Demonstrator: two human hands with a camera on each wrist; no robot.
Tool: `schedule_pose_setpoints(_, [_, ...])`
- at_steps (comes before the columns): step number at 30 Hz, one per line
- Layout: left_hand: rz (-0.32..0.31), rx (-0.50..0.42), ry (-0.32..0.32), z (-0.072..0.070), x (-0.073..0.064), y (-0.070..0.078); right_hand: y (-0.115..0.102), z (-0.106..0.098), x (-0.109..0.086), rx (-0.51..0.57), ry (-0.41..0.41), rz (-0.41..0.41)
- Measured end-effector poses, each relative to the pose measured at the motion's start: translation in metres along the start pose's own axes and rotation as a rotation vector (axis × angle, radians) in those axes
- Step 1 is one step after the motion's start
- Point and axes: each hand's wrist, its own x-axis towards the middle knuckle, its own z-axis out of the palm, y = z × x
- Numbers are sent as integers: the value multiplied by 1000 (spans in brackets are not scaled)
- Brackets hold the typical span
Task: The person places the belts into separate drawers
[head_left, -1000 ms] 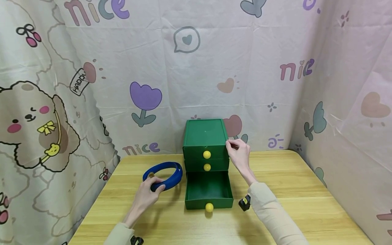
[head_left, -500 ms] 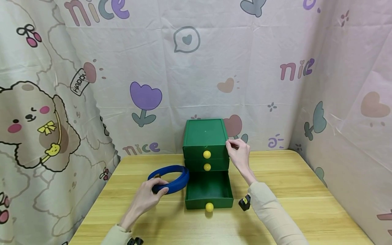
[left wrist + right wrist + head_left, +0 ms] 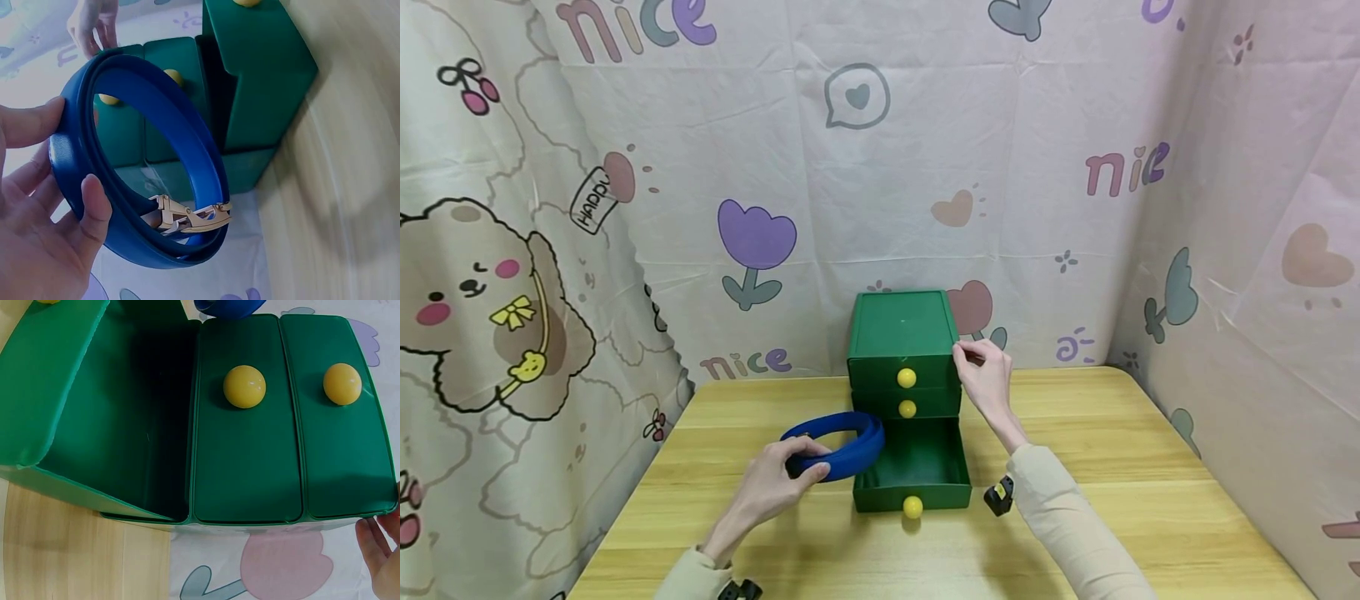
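My left hand (image 3: 778, 479) grips a coiled blue belt (image 3: 857, 458) between thumb and fingers. The coil overlaps the left side of the pulled-out bottom drawer (image 3: 917, 498) in the head view. A gold-coloured metal buckle (image 3: 190, 215) shows on the coil in the left wrist view. The drawer belongs to a small green cabinet (image 3: 902, 325), whose two upper drawers are closed. In the right wrist view the inside of the bottom drawer (image 3: 106, 419) holds nothing. My right hand (image 3: 987, 375) holds the cabinet's upper right front corner with its fingertips.
Yellow round knobs (image 3: 244, 387) stick out from the drawer fronts. The cabinet stands at the back of a wooden table (image 3: 1075, 467), close to a printed curtain (image 3: 820, 183). Bare wood lies on both sides of the cabinet.
My left hand has carried the belt to the right and slightly toward me, from beside the cabinet to the open drawer's left edge. My right hand has stayed at the cabinet corner.
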Motion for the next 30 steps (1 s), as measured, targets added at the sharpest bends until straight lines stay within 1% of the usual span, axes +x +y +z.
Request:
schedule_pose_setpoints(6, [73, 25, -27, 6, -1, 10, -1, 1, 0, -8, 19, -28])
schedule_pose_setpoints(12, [92, 46, -41, 16, -1, 18, 0, 1, -1, -2, 19, -27])
schedule_pose_setpoints(16, [118, 56, -54, 23, 1, 22, -1, 0, -1, -2, 18, -23])
schedule_pose_setpoints(19, [140, 54, -66, 26, 3, 25, -2, 0, -1, -2, 19, -23])
schedule_pose_setpoints(26, [174, 34, -116, 35, 9, 34, -3, -1, -1, -1, 17, -25])
schedule_pose_setpoints(30, [195, 30, -131, 40, 13, 38, -3, -1, -1, -9, 20, -26])
